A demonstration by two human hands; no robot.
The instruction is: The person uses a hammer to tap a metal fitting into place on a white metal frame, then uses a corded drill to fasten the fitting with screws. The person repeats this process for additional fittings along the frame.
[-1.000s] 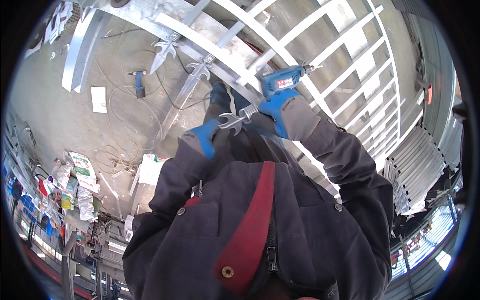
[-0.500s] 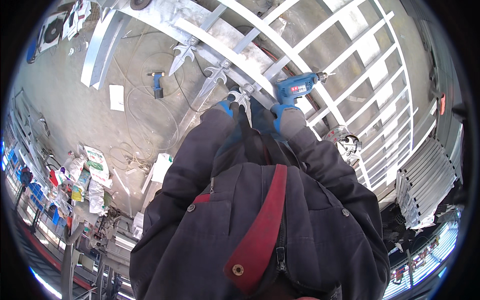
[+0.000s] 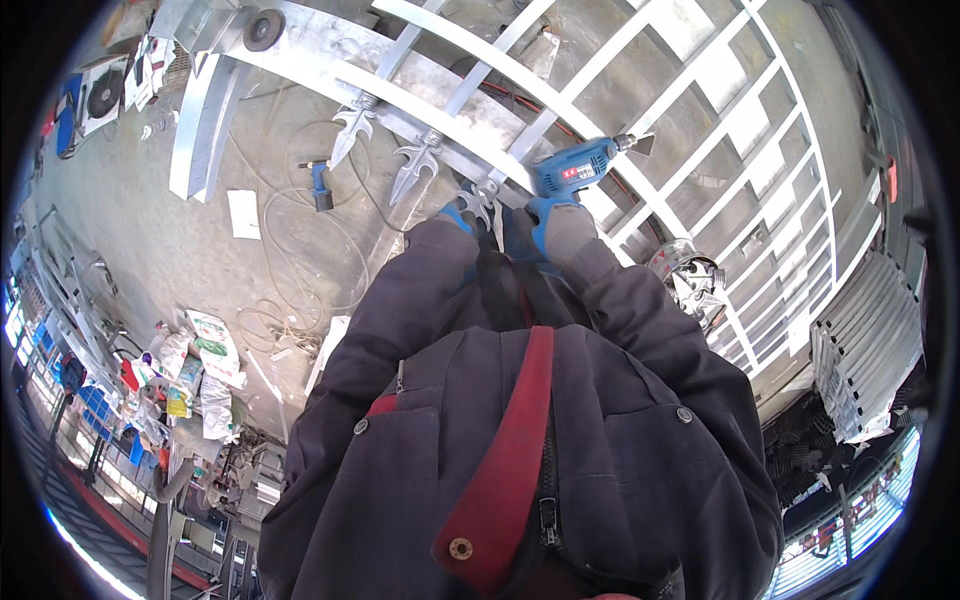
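My left hand [image 3: 460,213], in a blue and dark glove, is closed at the side of a silver spear-point finial [image 3: 480,203] on the near rail of a metal frame. Part of its fingers is hidden by the finial. My right hand [image 3: 548,214], gloved too, is at the rail's near edge, just below the handle of a blue power drill [image 3: 576,170]. Its fingers are mostly out of sight, so I cannot tell what they grip. The drill lies across the frame with its chuck to the right. Two more finials [image 3: 414,168] point toward me farther left.
The curved white lattice frame [image 3: 690,140] spreads far and right. A bucket of metal pieces [image 3: 690,275] stands right of my arm. A small blue cordless tool [image 3: 320,187], a looping hose [image 3: 268,205] and a white sheet [image 3: 243,215] lie on the floor at left. Stacked metal strips [image 3: 868,345] are far right.
The whole view has shifted slightly, so the frame and drill appear farther left. Both hands stay near the same rail, and my right hand appears a little closer to the drill's handle.
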